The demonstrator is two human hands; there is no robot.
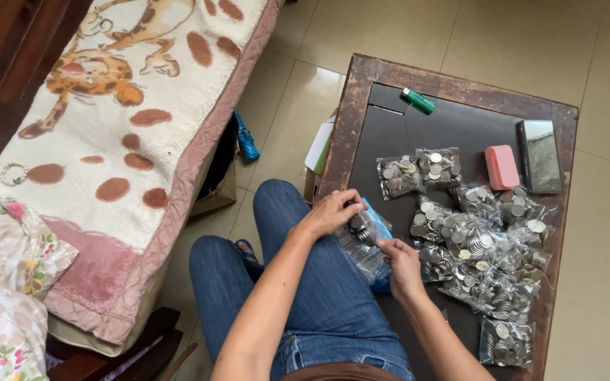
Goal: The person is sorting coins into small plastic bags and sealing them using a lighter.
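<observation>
Dark wooden table point(351, 113) of coin bags point(474, 247) on beige tiled floor point(601, 296)

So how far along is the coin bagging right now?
Done: many clear bags of coins already lie filled on the dark table, with two more bags set apart nearer the green lighter. In hand: the left hand and right hand both hold one clear bag with coins in it. Left: I see no loose coins, so I cannot tell.
</observation>
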